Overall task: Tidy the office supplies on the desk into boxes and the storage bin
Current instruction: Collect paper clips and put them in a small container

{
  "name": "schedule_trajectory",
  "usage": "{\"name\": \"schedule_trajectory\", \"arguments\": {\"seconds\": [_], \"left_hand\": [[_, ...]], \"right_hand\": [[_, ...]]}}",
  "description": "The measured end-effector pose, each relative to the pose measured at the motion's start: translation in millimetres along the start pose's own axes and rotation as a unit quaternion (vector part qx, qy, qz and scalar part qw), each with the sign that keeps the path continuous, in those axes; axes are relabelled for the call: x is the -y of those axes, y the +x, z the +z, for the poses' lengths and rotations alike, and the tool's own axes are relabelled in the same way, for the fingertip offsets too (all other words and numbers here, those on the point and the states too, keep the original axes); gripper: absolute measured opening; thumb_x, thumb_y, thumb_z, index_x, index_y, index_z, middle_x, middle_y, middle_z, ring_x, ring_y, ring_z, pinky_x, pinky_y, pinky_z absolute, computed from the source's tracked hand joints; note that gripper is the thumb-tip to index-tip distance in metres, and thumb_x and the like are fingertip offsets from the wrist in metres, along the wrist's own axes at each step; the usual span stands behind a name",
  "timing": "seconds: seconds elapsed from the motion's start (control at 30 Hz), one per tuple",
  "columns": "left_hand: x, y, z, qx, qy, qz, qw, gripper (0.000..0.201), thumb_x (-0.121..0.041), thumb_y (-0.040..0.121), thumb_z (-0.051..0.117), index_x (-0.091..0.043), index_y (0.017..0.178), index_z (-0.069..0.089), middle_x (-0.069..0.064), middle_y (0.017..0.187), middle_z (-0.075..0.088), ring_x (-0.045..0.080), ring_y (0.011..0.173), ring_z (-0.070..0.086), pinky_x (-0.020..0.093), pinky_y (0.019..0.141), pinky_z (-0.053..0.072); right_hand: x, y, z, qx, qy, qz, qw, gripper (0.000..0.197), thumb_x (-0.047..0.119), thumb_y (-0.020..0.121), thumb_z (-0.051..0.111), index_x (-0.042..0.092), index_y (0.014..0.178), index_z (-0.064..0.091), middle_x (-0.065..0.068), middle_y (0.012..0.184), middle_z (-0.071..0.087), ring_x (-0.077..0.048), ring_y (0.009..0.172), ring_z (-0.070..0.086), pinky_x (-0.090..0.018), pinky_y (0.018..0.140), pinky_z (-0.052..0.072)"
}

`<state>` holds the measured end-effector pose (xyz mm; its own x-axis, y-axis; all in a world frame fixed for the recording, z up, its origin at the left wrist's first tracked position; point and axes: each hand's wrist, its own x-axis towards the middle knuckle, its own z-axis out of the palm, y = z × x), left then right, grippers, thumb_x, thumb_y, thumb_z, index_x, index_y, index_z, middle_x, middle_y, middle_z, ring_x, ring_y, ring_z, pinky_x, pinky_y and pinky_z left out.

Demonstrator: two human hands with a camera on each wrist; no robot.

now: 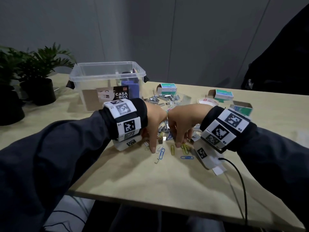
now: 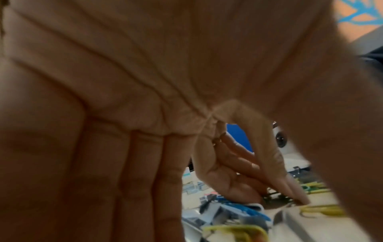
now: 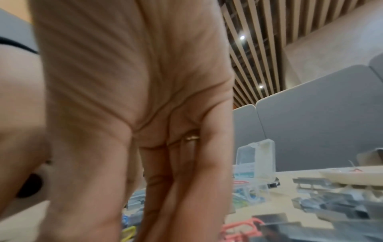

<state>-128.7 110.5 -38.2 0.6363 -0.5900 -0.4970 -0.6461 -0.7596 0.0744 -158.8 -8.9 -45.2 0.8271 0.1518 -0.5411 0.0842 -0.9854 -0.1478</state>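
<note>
both hands fingers-down, loosely spread, pinching nothing I can see | left hand [image 1: 154, 121] index touching desk, white wire paperclip [image 1: 159, 149] just at its 3 o'clock, long axis roughly 1-to-7 | left's nearer; right hand [image 1: 182, 121] over yellow clips [image 1: 184, 147]

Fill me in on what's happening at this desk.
A person is sorting office supplies scattered on the desk. Both hands, left hand and right hand, reach fingers-down into a mix of coloured paper clips and loose staple strips; whether either grips anything is unclear. Small staple boxes sit open behind, beside a tape roll. The clear storage bin at back left already holds a few items.
</note>
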Motion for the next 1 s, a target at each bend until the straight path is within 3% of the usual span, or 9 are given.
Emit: {"name": "schedule_trajectory", "arguments": {"seconds": [0.07, 0.17, 0.23, 0.33, 0.57, 0.7, 0.83, 1.0], "left_hand": [[3.1, 4.7, 2.5, -0.001, -0.003, 0.012, 1.0, 0.035, -0.032, 0.059, 0.092, -0.025, 0.039, 0.064, -0.012, 0.045, 0.06, 0.005, 0.045, 0.054, 0.012, 0.049, 0.044], [8.3, 8.2, 6.5, 0.014, -0.032, 0.029, 0.999, 0.023, -0.024, 0.065, 0.089, -0.007, 0.071, 0.074, 0.004, 0.066, 0.07, 0.014, 0.057, 0.062, 0.022, 0.059, 0.054], [12.2, 9.5, 7.0, 0.035, -0.067, 0.033, 0.997, 0.023, -0.011, 0.072, 0.084, 0.006, 0.084, 0.073, 0.013, 0.07, 0.07, 0.019, 0.056, 0.064, 0.028, 0.061, 0.058], [14.8, 10.0, 6.2, 0.055, -0.081, 0.046, 0.994, 0.009, 0.002, 0.077, 0.076, 0.008, 0.081, 0.07, 0.011, 0.06, 0.066, 0.019, 0.052, 0.063, 0.027, 0.057, 0.058], [11.3, 12.9, 5.5, 0.03, -0.051, 0.053, 0.997, 0.009, 0.001, 0.075, 0.078, -0.001, 0.081, 0.072, 0.009, 0.066, 0.067, 0.013, 0.049, 0.063, 0.023, 0.054, 0.056], [14.4, 14.6, 4.2, 0.018, -0.047, 0.058, 0.997, 0.015, -0.001, 0.072, 0.08, 0.001, 0.086, 0.074, 0.01, 0.072, 0.068, 0.016, 0.057, 0.062, 0.026, 0.061, 0.057], [17.2, 16.4, 4.6, 0.011, -0.05, 0.062, 0.997, 0.011, 0.0, 0.071, 0.08, -0.001, 0.08, 0.074, 0.012, 0.074, 0.069, 0.02, 0.061, 0.064, 0.026, 0.059, 0.057], [20.1, 18.2, 6.0, 0.019, -0.074, 0.073, 0.994, 0.013, 0.006, 0.072, 0.078, -0.003, 0.071, 0.069, 0.019, 0.078, 0.069, 0.022, 0.057, 0.066, 0.03, 0.06, 0.059]], "right_hand": [[-3.2, 1.2, -0.7, 0.013, 0.009, -0.007, 1.0, 0.02, 0.007, 0.074, 0.084, -0.001, 0.089, 0.074, -0.005, 0.066, 0.072, -0.013, 0.058, 0.068, -0.021, 0.058, 0.057], [-4.7, 1.9, -0.6, 0.023, 0.016, -0.009, 1.0, 0.015, 0.005, 0.075, 0.082, 0.001, 0.088, 0.075, -0.005, 0.065, 0.072, -0.013, 0.06, 0.067, -0.022, 0.059, 0.058], [-3.8, 3.0, -0.2, 0.02, 0.014, -0.011, 1.0, 0.015, 0.003, 0.075, 0.081, 0.001, 0.089, 0.075, -0.006, 0.066, 0.072, -0.015, 0.062, 0.067, -0.022, 0.061, 0.058], [-2.7, 3.4, 0.1, 0.014, 0.007, -0.012, 1.0, 0.015, 0.001, 0.075, 0.08, 0.001, 0.089, 0.076, -0.006, 0.066, 0.071, -0.011, 0.055, 0.066, -0.021, 0.059, 0.058], [-3.1, 2.7, 2.3, -0.007, -0.02, 0.0, 1.0, 0.02, 0.001, 0.077, 0.077, 0.001, 0.097, 0.075, -0.002, 0.067, 0.068, -0.005, 0.049, 0.062, -0.017, 0.049, 0.051], [-6.6, 0.4, -1.7, -0.035, 0.011, 0.01, 0.999, 0.021, 0.006, 0.076, 0.081, -0.001, 0.096, 0.075, -0.008, 0.074, 0.073, -0.012, 0.059, 0.067, -0.021, 0.056, 0.057], [-7.7, -1.3, -2.7, -0.031, 0.032, 0.025, 0.999, 0.031, 0.014, 0.069, 0.088, 0.0, 0.093, 0.076, -0.01, 0.079, 0.076, -0.018, 0.07, 0.074, -0.024, 0.063, 0.06], [0.1, 1.3, 3.4, -0.028, 0.015, -0.004, 0.999, 0.027, 0.005, 0.072, 0.084, -0.001, 0.096, 0.074, -0.011, 0.085, 0.074, -0.006, 0.052, 0.065, -0.015, 0.048, 0.051]]}}
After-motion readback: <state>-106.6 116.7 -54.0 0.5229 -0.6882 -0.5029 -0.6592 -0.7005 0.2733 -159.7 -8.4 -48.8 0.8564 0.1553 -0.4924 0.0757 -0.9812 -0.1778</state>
